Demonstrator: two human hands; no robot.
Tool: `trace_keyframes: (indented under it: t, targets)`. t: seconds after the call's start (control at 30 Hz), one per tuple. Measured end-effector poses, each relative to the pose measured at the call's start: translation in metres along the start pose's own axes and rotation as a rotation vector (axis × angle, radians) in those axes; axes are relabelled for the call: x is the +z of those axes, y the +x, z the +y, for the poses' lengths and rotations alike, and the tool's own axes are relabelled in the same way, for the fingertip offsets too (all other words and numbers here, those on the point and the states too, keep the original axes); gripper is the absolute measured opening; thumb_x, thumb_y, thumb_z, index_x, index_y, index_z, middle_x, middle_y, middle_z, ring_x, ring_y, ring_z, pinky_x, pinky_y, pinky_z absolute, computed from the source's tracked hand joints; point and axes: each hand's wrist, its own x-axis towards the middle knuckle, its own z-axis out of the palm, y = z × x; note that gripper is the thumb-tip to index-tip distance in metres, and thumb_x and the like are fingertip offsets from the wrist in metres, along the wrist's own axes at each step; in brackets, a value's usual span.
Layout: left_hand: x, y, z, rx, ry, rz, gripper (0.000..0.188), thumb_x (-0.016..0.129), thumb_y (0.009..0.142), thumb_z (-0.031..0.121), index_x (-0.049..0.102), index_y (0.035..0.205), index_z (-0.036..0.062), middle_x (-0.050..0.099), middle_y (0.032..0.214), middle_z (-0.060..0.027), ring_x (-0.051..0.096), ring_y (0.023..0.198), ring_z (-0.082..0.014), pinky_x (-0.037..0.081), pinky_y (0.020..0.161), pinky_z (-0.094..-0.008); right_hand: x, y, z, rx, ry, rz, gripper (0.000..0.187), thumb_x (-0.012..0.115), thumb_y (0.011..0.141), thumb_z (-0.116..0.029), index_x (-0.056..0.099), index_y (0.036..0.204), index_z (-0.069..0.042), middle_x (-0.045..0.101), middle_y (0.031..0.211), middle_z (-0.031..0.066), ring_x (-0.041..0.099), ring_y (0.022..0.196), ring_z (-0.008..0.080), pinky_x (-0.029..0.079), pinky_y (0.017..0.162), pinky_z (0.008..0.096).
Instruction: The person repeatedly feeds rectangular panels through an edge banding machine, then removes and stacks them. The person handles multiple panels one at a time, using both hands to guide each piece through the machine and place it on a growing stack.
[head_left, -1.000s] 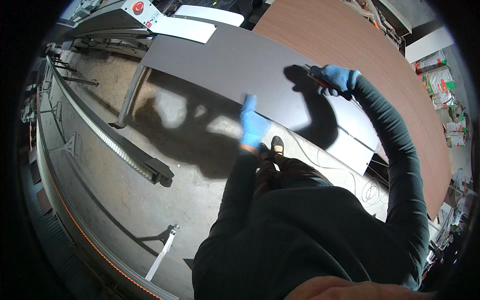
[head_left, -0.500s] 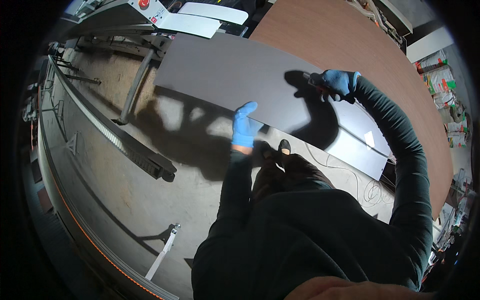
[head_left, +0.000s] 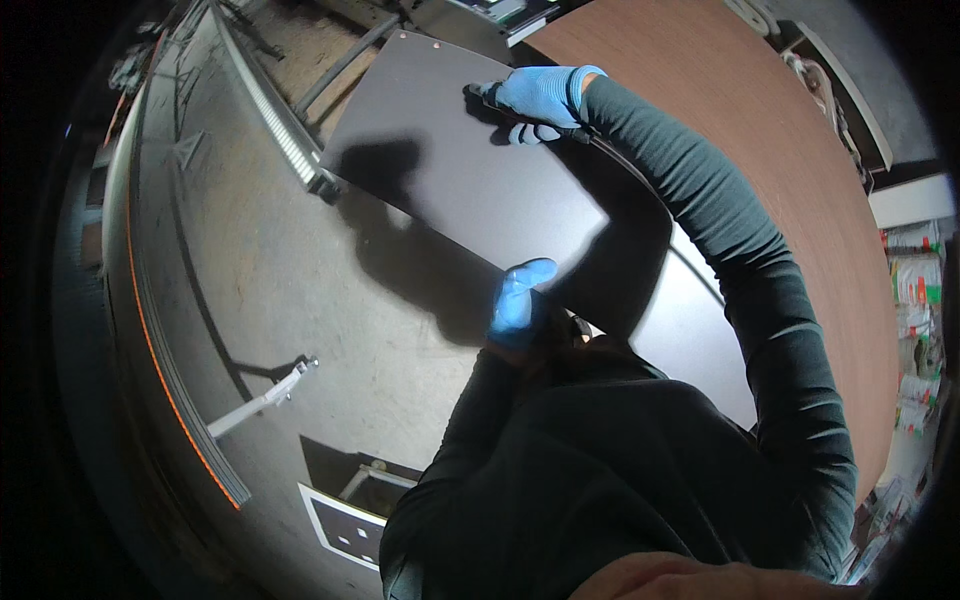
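Note:
A dark grey flat panel [head_left: 450,170] lies in front of me, partly overlapping the brown wood-toned tabletop. My right hand [head_left: 540,100], in a blue glove, reaches over its far part. It is closed round a small dark hand tool [head_left: 478,90], whose tip points left; the grip hides most of it. At the panel's near edge is my left hand [head_left: 518,300], also gloved in blue, with a thumb or finger stretched out to the right. Its other fingers are largely hidden, and I cannot tell whether it touches the edge.
The brown tabletop [head_left: 730,120] curves away on the right, with packaged goods [head_left: 915,290] beyond it. To the left runs a long metal rail [head_left: 270,110]. A pale metal support arm [head_left: 265,395] and a white-edged board [head_left: 340,525] are at lower left.
My view and body have shifted left along the panel. My right hand has moved left and farther out with the tool. The left hand stays by the near edge.

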Motion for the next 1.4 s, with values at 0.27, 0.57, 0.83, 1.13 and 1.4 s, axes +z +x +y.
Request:
trace_keyframes:
  t: [0.27,0.57,0.83,1.13,1.4]
  targets:
    - [0.018,-0.130,0.035,0.206,0.085,0.065,0.010,0.061,0.091,0.006,0.068,0.093,-0.0008,0.069,0.088,-0.0086,0.068,0.083,-0.0243,0.056,0.075,-0.0371,0.130,-0.037,0.033,0.132,-0.269,-0.326,0.045,0.045,0.104,-0.043,0.063,0.107,-0.002,0.056,0.070,0.0033,0.042,0.044,0.0071,0.034,0.038,0.0222]
    - [0.077,-0.345,0.078,-0.588,-1.116,0.891,0.015,0.064,0.093,0.005,0.072,0.104,-0.0010,0.072,0.100,-0.0108,0.069,0.092,-0.0216,0.058,0.081,-0.0366,0.127,-0.151,0.214,0.093,-0.401,-0.259,0.028,0.067,0.096,-0.022,0.061,0.114,-0.001,0.065,0.081,0.0074,0.064,0.058,0.0127,0.045,0.041,0.0227]
    - [0.087,-0.559,0.178,-0.857,-0.323,1.178,0.022,0.062,0.092,0.001,0.069,0.111,-0.0070,0.072,0.108,-0.0158,0.069,0.104,-0.0230,0.058,0.090,-0.0407,0.302,-0.086,0.301,-0.338,-0.596,-0.534,0.027,0.064,0.094,-0.007,0.068,0.121,-0.001,0.067,0.101,-0.0002,0.058,0.083,0.0093,0.049,0.076,0.0264]
    - [0.164,-0.731,0.238,-1.030,-0.085,1.931,0.010,0.064,0.093,0.009,0.070,0.094,0.0010,0.070,0.090,-0.0032,0.066,0.078,-0.0121,0.055,0.069,-0.0259,0.488,-0.047,0.379,-0.025,-0.621,-0.639,0.025,0.061,0.098,-0.030,0.062,0.116,-0.014,0.061,0.089,-0.0026,0.058,0.077,0.0103,0.048,0.058,0.0282]
    - [0.260,-0.771,0.282,-0.022,-0.092,2.722,0.040,0.065,0.086,0.014,0.065,0.122,-0.0030,0.067,0.125,-0.0177,0.062,0.114,-0.0280,0.051,0.101,-0.0446,0.677,0.023,0.445,0.177,-0.588,-0.929,0.013,0.064,0.093,-0.023,0.065,0.101,-0.013,0.059,0.090,-0.0003,0.054,0.073,0.0112,0.047,0.064,0.0277]
